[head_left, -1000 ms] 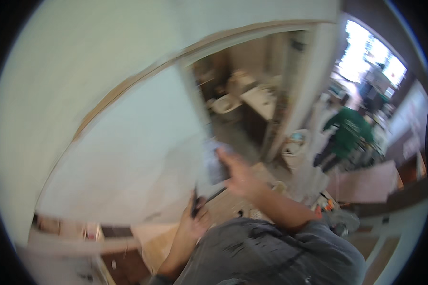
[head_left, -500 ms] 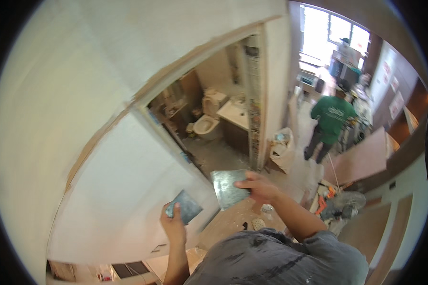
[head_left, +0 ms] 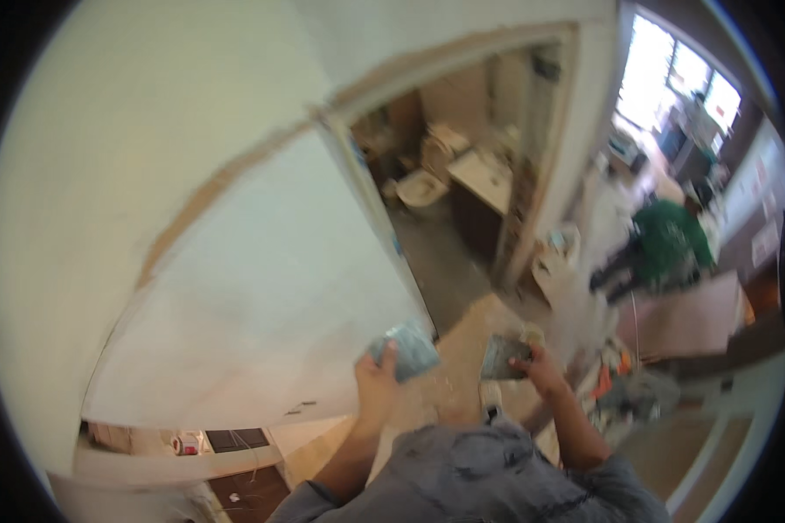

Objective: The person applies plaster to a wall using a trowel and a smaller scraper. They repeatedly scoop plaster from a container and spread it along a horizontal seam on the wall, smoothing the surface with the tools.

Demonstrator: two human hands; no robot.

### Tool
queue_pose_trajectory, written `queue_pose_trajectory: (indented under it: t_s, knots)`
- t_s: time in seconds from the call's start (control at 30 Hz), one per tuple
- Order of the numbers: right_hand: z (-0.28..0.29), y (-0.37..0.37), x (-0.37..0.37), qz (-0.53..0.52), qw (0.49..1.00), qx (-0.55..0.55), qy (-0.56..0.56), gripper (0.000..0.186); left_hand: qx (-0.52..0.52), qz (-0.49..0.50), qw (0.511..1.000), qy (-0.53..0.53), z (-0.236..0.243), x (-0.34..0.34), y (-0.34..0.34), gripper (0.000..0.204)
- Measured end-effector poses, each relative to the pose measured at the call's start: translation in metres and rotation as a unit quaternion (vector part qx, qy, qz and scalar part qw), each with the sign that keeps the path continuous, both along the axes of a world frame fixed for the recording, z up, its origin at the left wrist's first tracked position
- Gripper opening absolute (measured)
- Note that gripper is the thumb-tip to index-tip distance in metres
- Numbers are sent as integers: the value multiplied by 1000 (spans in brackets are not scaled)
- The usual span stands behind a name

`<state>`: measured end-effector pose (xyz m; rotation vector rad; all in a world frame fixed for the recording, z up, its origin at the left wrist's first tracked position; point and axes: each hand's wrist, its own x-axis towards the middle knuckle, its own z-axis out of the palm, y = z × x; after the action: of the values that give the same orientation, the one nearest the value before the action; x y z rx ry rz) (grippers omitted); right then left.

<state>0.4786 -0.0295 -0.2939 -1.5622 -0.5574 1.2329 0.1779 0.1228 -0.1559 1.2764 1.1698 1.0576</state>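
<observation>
My left hand [head_left: 377,376] is closed on a flat, square metal putty scraper [head_left: 417,354], the thumb lying over its near edge. This blade is pale blue-grey and shiny, and it is held in front of the lower right part of the white wall panel [head_left: 262,279]. To the right, my right hand [head_left: 544,370] grips a second putty scraper [head_left: 499,356], darker grey, by its right edge. The two blades are apart and level with each other at chest height. Neither touches the wall.
Beyond the panel, a doorway opens on a bathroom with a toilet [head_left: 422,187] and a vanity [head_left: 480,179]. A white sack [head_left: 556,266] stands by the door frame. A person in a green shirt [head_left: 669,244] bends over farther right. Orange-handled tools [head_left: 615,375] lie to the right.
My view has swung left. My left hand has come up and to the right with its scraper; the right scraper is lower and more tilted. The person in green has bent forward.
</observation>
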Motion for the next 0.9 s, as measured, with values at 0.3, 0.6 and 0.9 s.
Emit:
queue_pose_trajectory:
  t_s: [0.3,0.6,0.9]
  knots:
    - [-123,-233,-30,-296,930,-209,55,42,-442,-123,889,-2,-149,-65,18,25]
    - [-280,-367,-101,-150,874,-434,-157,21,-546,-187,813,72,-230,-35,-17,25]
    - [-367,-183,37,-153,899,-367,-184,38,-540,-149,819,124,-396,41,-10,29]
